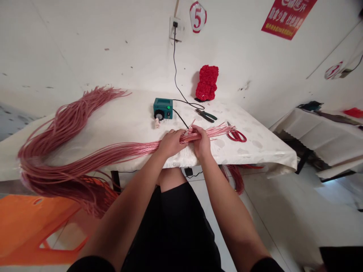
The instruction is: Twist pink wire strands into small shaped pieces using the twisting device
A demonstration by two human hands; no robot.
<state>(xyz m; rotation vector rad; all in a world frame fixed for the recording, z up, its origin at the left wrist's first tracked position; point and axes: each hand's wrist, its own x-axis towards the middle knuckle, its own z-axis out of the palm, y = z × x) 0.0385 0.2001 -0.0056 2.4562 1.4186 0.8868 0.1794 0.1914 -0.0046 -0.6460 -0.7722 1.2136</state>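
A long bundle of thin pink strands [127, 150] runs across the table, its ends fanned out to the right. My left hand [172, 142] is closed around the bundle near the table's front edge. Just to its right, my right hand [202, 141] wraps the same bundle, with its thumb and fingertips drawn together at a small pale strip [190, 126] between the hands. Which hand holds the strip, I cannot tell. Red-handled scissors [237, 136] lie by the strand ends. Behind my hands stands a green device [163, 108] with a black dial and a lit green button.
Green-handled pliers [208, 115] lie behind my right hand. A red fluffy object [207, 83] stands against the wall. A thick pink strand heap [70, 117] covers the table's left side and hangs over its edge above an orange chair [25, 226]. A black cord [176, 71] drops from the socket.
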